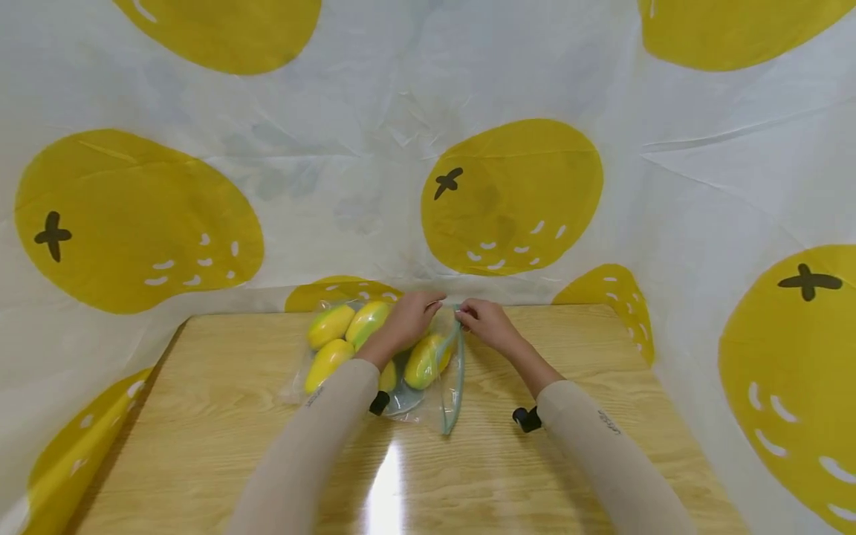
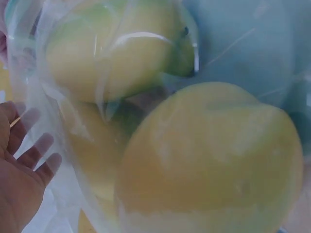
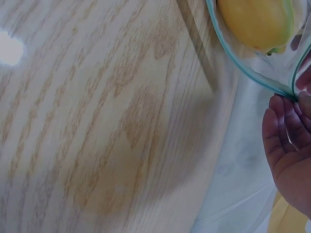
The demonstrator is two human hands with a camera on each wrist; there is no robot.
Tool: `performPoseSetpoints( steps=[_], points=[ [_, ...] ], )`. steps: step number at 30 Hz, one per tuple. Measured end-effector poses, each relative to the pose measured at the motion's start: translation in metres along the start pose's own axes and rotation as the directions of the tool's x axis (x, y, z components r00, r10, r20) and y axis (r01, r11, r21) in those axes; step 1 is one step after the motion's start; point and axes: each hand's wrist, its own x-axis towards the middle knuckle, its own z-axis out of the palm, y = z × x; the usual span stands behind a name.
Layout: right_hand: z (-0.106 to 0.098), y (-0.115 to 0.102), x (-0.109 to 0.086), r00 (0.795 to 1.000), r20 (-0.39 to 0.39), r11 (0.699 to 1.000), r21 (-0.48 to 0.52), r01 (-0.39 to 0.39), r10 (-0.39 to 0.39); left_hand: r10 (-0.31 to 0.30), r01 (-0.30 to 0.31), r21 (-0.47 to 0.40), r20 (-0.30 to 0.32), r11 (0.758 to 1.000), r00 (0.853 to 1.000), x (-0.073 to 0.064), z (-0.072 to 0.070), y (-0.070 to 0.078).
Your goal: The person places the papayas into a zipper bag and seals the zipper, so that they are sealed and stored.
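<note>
A clear zip-top bag (image 1: pixel 433 401) with a pale green zip edge lies at the far side of the table. Several yellow-green mangoes (image 1: pixel 328 327) fill it, and a pale blue-green flat round thing (image 1: pixel 404 400) lies beneath them. My right hand (image 1: pixel 491 325) pinches the far corner of the zip edge (image 3: pixel 257 79) between thumb and fingers. Over the bag's far side, my left hand (image 1: pixel 409 319) reaches across the mangoes. In the left wrist view its fingers (image 2: pixel 43 143) are spread and fairly straight, overlapping the plastic. The bag's mouth gapes toward the right.
The wooden table (image 1: pixel 221 446) spreads out in front of and around the bag. A white cloth (image 1: pixel 348 215) printed with large yellow fruit hangs behind and at both sides. A black wrist mount (image 1: pixel 527 420) shows at my right sleeve, another (image 1: pixel 379 403) at my left.
</note>
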Motion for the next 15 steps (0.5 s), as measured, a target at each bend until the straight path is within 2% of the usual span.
performPoseSetpoints(
  steps=[5,11,15],
  points=[
    [0.001,-0.006,0.001,1.000,0.005,1.000,-0.005,0.019,-0.019,-0.016,0.016,-0.036,0.022,0.999,1.000,0.007,0.002,-0.001],
    [0.001,-0.010,0.005,0.998,-0.007,0.998,-0.025,0.059,-0.059,-0.005,0.005,-0.003,0.014,1.000,1.000,0.018,0.005,0.002],
    [-0.002,-0.013,0.005,0.998,-0.017,0.998,-0.032,0.052,-0.052,0.016,-0.016,0.043,0.005,0.999,1.000,0.024,0.004,0.004]
  ],
)
